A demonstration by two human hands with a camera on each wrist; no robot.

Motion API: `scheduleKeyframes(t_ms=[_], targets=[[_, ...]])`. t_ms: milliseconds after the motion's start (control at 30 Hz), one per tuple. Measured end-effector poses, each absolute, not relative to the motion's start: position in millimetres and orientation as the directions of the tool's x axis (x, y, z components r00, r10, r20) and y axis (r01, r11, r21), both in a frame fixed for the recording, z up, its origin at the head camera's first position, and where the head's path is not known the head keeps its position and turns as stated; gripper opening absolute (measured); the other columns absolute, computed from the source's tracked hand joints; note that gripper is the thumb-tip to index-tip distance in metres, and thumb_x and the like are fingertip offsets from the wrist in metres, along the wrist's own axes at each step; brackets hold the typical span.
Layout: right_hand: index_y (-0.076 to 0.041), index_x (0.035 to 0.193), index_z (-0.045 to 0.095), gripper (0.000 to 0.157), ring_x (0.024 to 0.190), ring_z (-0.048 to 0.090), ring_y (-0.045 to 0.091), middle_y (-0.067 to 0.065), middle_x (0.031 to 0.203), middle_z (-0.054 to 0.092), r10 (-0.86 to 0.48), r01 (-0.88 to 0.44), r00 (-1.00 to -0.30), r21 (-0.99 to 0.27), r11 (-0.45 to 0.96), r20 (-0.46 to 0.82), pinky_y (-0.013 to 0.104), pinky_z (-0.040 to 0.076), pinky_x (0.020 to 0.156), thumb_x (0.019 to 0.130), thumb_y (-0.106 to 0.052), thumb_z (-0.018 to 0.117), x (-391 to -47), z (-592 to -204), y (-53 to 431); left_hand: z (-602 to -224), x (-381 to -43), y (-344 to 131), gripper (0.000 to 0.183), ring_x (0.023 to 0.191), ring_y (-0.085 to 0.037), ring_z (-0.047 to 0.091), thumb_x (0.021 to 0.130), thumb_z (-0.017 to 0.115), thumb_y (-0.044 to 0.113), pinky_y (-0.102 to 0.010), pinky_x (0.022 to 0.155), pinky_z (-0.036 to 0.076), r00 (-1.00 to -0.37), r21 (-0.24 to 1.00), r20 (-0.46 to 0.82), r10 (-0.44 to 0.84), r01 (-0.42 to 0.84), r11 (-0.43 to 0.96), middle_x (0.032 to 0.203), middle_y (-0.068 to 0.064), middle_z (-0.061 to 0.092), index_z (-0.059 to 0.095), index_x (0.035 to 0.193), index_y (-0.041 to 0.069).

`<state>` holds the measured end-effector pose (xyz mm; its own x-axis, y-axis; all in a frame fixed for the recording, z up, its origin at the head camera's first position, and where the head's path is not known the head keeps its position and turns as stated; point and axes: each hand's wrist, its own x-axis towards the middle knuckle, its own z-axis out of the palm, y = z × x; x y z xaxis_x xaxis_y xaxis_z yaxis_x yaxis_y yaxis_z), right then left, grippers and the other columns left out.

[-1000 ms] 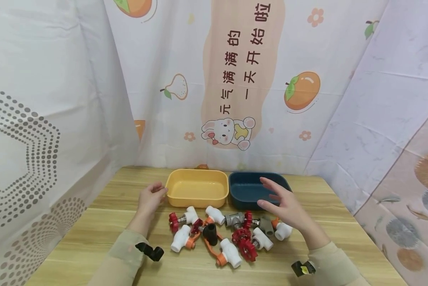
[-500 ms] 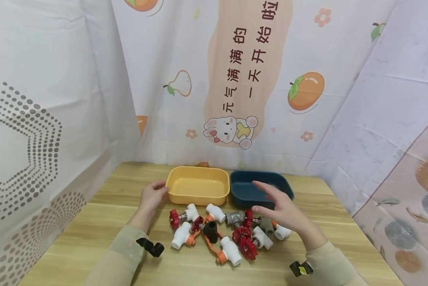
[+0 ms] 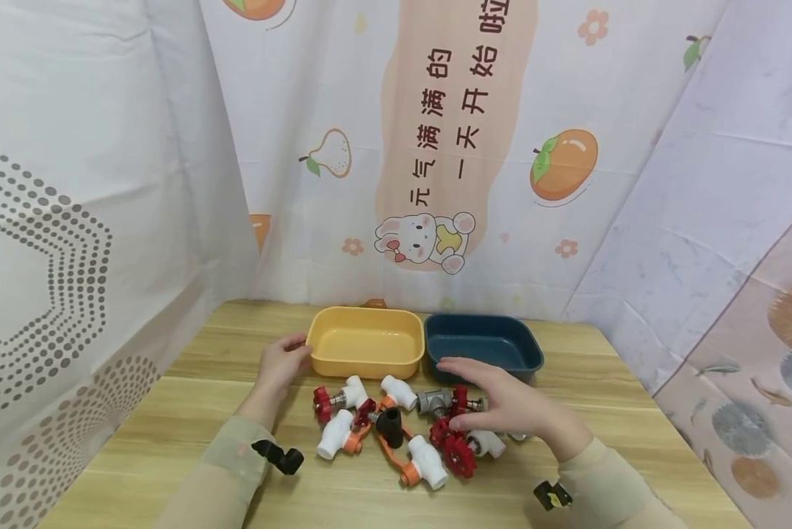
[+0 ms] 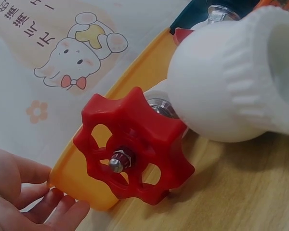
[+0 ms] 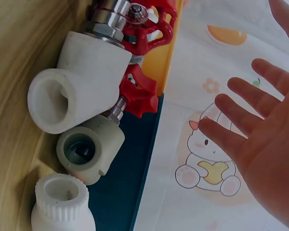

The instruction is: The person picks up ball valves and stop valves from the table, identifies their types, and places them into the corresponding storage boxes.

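Observation:
My left hand [image 3: 283,364] is beside the yellow bin [image 3: 368,369], its loosely bent fingertips [image 4: 70,211] right at the bin's left end. In the head view my right hand [image 3: 502,400] hovers above the right part of a group of valves, fingers spread and nothing held; it overlaps some of them. Nearest below it are a red-handled valve [image 3: 459,457] and a grey tee-shaped valve [image 3: 434,401]. Further left lie a white valve with a red handwheel [image 3: 321,405], a black-bodied valve [image 3: 390,425], and white ball valves [image 3: 426,464] with orange levers.
A dark blue bin [image 3: 533,358] stands against the yellow one at the back of the wooden table [image 3: 343,503]. Printed curtains [image 3: 330,242] hang behind and at both sides. The valves lie close together just in front of the bins.
My right hand has moved left and down, from over the blue bin to over the valves. The left hand has come right up to the yellow bin's end and stays there.

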<state>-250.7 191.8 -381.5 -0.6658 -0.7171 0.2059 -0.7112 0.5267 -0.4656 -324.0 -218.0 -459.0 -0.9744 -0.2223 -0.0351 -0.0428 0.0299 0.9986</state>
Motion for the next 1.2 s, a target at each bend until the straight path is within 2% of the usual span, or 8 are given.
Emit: scheduleKeyframes(t_ms=[167,533,933,1200], targets=[[-0.032,0.152,0.046,0.075,0.145,0.037,0.019,-0.012,0.158,0.040,-0.739,-0.702,-0.663,-0.439,0.560,0.119,0.053,0.039,0.113,0.087,-0.047,0.080,-246.7,-382.2,185.5,-459.6,-324.5,-218.1,0.043,0.111,-0.029,0.059,0.098,0.061,0.000,-0.041,0.096,0.055,-0.975,0.999,-0.035,-0.219,-0.041,0.023,0.134,-0.026,0.053,0.053,0.140,-0.009],[-0.035,0.150,0.049,0.078,0.143,0.039,0.018,-0.007,0.158,0.040,-0.789,-0.721,-0.614,-0.407,0.561,0.001,0.049,0.041,0.112,0.082,-0.060,0.078,-242.7,-387.8,179.0,-459.7,-324.6,-217.7,0.044,0.117,-0.034,0.057,0.099,0.059,0.001,-0.040,0.097,0.054,-0.977,0.998,-0.038,-0.211,-0.046,0.033,0.137,-0.026,0.051,0.052,0.142,-0.009],[-0.025,0.147,0.055,0.077,0.141,0.042,0.021,-0.001,0.156,0.044,-0.864,-0.826,-0.504,-0.286,0.485,-0.009,0.049,0.042,0.111,0.081,-0.053,0.082,-237.1,-397.1,172.2,-460.0,-325.4,-218.3,0.045,0.120,-0.034,0.057,0.100,0.060,0.003,-0.040,0.098,0.054,-0.974,0.997,-0.065,-0.215,-0.072,0.025,0.140,-0.024,0.051,0.052,0.143,-0.006],[-0.023,0.145,0.057,0.077,0.139,0.045,0.019,0.001,0.151,0.051,-0.909,-0.886,-0.416,-0.218,0.410,-0.020,0.062,0.033,0.114,0.079,-0.051,0.085,-233.3,-407.2,162.4,-458.8,-324.0,-217.7,0.044,0.121,-0.035,0.057,0.100,0.060,0.004,-0.039,0.096,0.055,-0.972,0.995,-0.079,-0.221,-0.090,0.040,0.140,-0.024,0.051,0.053,0.143,-0.004]])
